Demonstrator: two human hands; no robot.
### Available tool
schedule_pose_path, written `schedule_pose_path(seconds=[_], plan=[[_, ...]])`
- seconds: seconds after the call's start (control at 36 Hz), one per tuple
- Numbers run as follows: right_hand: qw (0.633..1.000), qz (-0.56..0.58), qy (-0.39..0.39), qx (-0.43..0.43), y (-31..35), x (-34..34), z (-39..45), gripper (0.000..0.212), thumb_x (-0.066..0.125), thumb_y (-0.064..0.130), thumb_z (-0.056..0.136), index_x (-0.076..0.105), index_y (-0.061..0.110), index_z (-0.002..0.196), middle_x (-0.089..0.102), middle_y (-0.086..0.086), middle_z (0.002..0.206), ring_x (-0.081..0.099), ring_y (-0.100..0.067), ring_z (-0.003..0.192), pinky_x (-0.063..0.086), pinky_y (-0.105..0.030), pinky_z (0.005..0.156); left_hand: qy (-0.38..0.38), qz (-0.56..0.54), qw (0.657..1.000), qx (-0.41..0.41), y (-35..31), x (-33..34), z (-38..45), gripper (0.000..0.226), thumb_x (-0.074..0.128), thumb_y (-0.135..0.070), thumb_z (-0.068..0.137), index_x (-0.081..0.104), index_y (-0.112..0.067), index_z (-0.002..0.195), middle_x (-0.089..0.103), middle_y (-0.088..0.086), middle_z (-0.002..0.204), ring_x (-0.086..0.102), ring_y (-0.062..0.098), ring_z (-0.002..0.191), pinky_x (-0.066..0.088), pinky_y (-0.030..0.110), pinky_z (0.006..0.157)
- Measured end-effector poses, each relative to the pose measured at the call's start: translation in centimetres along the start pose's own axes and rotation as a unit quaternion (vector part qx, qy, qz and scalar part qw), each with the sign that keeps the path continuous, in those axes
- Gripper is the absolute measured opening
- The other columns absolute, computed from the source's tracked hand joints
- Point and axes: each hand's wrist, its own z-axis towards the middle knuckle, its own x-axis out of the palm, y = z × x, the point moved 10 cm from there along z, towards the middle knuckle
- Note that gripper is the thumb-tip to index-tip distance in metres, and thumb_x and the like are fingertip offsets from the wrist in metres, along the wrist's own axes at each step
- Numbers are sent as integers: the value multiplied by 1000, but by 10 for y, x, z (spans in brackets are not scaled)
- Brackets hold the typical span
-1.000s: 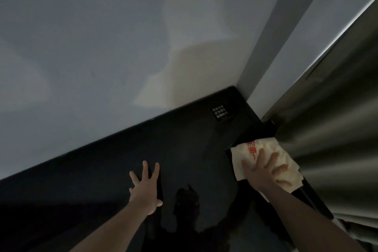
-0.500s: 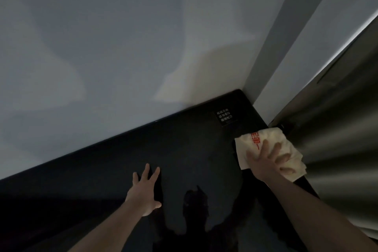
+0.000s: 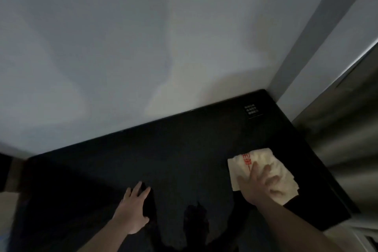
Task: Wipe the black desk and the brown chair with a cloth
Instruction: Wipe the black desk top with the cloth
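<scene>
The glossy black desk [image 3: 184, 149] fills the lower half of the view and runs into a wall corner. A cream cloth [image 3: 247, 161] with red printed characters lies crumpled on its right side, near the right edge. My right hand [image 3: 260, 185] presses flat on the cloth with fingers spread. My left hand [image 3: 134, 208] rests palm down on the bare desk near the front, fingers apart, holding nothing. The brown chair is not in view.
A pale wall [image 3: 143, 47] stands right behind the desk. A small black label with white text [image 3: 251, 109] sits at the far right corner. Grey curtain folds [image 3: 345, 129] hang just past the desk's right edge. My shadow falls on the desk front.
The right hand and cloth slid back from the far right edge toward me, slightly inward. The view shifted, showing more of the desk's left side. The left hand stayed planted.
</scene>
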Motion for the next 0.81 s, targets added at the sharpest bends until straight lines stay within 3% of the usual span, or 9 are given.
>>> schedule_pose_path(seconds=[0.31,0.53,0.81], plan=[[999,-24,24,-41,39,108,-111,81,28,65,101,-22,37,157,-39,-7,160,-31,-46,146,1,-74,115,29,21,999,-29,119,27,-54,97,70,-33,92,2,-33,162,-19,-4,168,-4,34,156,26,47,123],[998,-30,30,-44,41,94,-98,88,35,70,97,-23,40,155,-41,-5,159,-29,-47,147,6,-78,112,45,0,998,-37,130,28,-38,100,70,-26,91,0,-36,162,-20,-5,167,-5,35,156,32,45,121],[1000,30,-4,7,65,58,-45,91,36,75,93,-21,42,156,-41,-3,158,-33,-46,145,-4,-78,111,34,-15,999,-36,109,24,-8,104,72,-28,90,-5,-41,160,-18,-4,168,2,35,155,34,45,119]])
